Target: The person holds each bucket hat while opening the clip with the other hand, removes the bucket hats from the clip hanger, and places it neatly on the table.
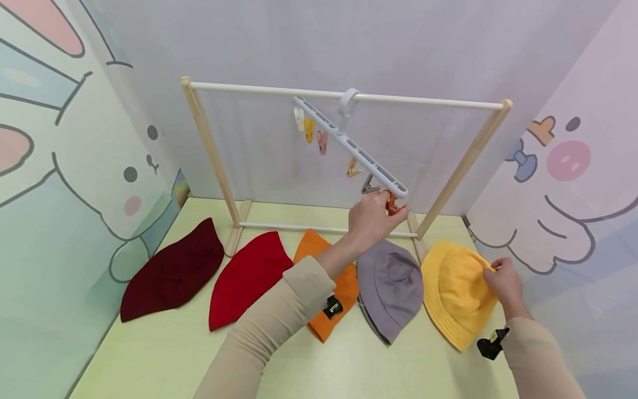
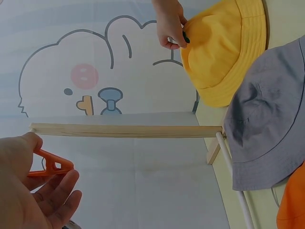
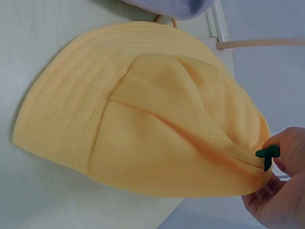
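Note:
My left hand (image 1: 371,219) pinches an orange clothespin (image 2: 52,164) at the near end of the light blue hanger (image 1: 349,145). My right hand (image 1: 505,282) grips the crown of a yellow bucket hat (image 3: 157,119), close to a small green sprout-like tag (image 3: 268,155) on its top. The hat is tilted over the right side of the table. Just left of it lies a grey bucket hat (image 1: 391,288). An orange hat (image 1: 344,282) is partly hidden under my left forearm. Other clothespins hang along the hanger, among them a yellow one (image 1: 309,130) and a pink one (image 1: 322,142).
The hanger's hook holds onto the white top bar (image 1: 269,90) of a wooden-sided rack (image 1: 463,160). A red hat (image 1: 249,277) and a dark maroon hat (image 1: 174,271) lie on the pale yellow table (image 1: 164,360) at left. Cartoon-printed walls (image 1: 573,166) enclose the sides.

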{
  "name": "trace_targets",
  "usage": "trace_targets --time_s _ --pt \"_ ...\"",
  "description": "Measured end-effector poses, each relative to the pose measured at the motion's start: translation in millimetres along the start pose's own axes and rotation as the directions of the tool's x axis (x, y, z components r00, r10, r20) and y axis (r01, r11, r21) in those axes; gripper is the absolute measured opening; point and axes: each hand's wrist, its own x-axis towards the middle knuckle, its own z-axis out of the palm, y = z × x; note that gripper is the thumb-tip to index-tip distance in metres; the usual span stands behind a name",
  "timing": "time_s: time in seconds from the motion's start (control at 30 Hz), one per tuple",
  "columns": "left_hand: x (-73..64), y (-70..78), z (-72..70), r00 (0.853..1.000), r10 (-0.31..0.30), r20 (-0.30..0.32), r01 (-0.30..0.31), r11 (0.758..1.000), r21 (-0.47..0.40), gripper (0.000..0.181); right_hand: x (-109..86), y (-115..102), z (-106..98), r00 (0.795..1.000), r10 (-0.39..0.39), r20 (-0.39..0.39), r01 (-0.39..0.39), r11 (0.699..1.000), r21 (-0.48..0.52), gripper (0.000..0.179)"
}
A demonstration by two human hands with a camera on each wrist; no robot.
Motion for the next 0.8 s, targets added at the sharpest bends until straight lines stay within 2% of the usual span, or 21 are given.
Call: trace_targets --time_s 0.2,0.5,0.8 --pt "-0.3 0.5 0.9 1.0 -0.007 0.001 0.007 1.0 -0.007 0.029 -1.6 3.7 0.7 0.998 0.051 -0.047 -0.052 0.999 -0.01 0.022" --pt "-0.1 0.4 2.0 1.0 -0.007 -0.003 0.007 1.0 -0.009 0.029 -6.8 6.6 -0.4 0.988 0.151 -0.041 -0.15 0.988 0.025 0.025" --pt "1.1 2.0 3.0 1.0 0.002 -0.005 -0.002 1.0 -0.005 0.027 -5.0 14.4 3.0 0.982 0.184 -0.049 -0.183 0.983 0.023 0.029"
